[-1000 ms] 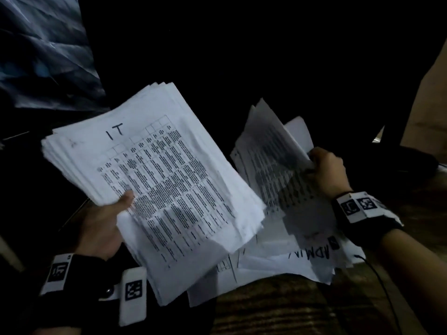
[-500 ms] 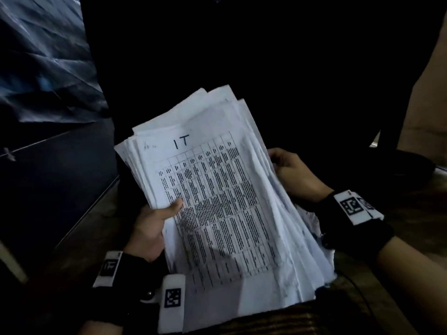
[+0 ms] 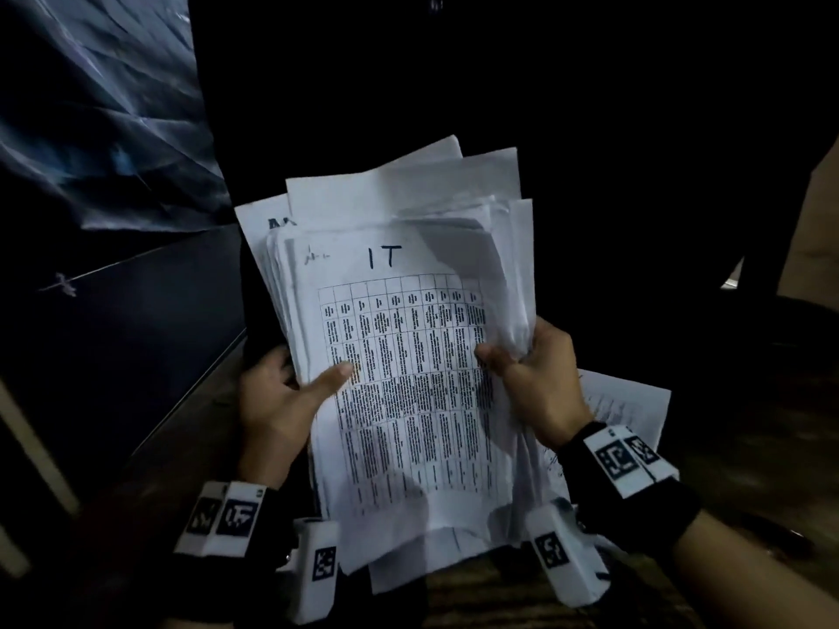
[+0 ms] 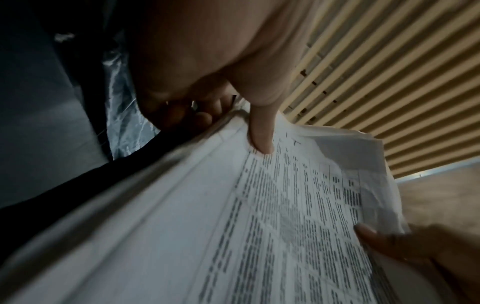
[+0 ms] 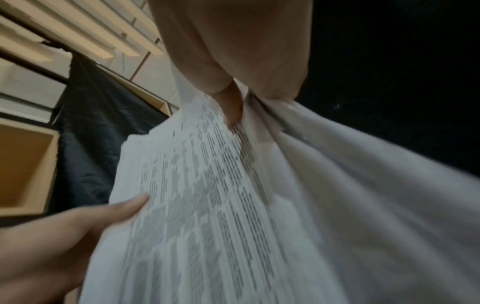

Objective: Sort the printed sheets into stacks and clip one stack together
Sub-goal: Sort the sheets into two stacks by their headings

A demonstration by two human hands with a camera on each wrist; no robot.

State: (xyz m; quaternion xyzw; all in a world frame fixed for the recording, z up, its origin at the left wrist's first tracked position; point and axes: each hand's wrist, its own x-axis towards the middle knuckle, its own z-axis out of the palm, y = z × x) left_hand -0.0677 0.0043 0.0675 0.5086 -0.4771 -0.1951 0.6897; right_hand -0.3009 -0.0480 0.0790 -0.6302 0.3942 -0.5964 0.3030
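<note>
A thick, uneven stack of printed sheets (image 3: pixel 408 379) is held up in front of me; its top sheet bears a table and a handwritten "IT". My left hand (image 3: pixel 290 397) grips the stack's left edge, thumb on the top sheet and fingers behind. My right hand (image 3: pixel 531 370) grips the right edge, thumb on the print and fingers curled round the bunched sheets. In the left wrist view the thumb of my left hand (image 4: pixel 262 131) presses the stack (image 4: pixel 259 226). The right wrist view shows my right hand (image 5: pixel 233 102) pinching the stack (image 5: pixel 207 205).
More loose sheets (image 3: pixel 626 406) lie on the dark wooden surface (image 3: pixel 749 501) behind my right wrist. A dark panel (image 3: pixel 113 347) and crinkled plastic sheeting (image 3: pixel 91 106) stand to the left. Slatted wall panels (image 4: pixel 389 72) appear in the wrist views.
The two separate piles have been brought together into one stack. My right hand has moved from behind the sheets to gripping the stack's right edge, and the stack now stands more upright.
</note>
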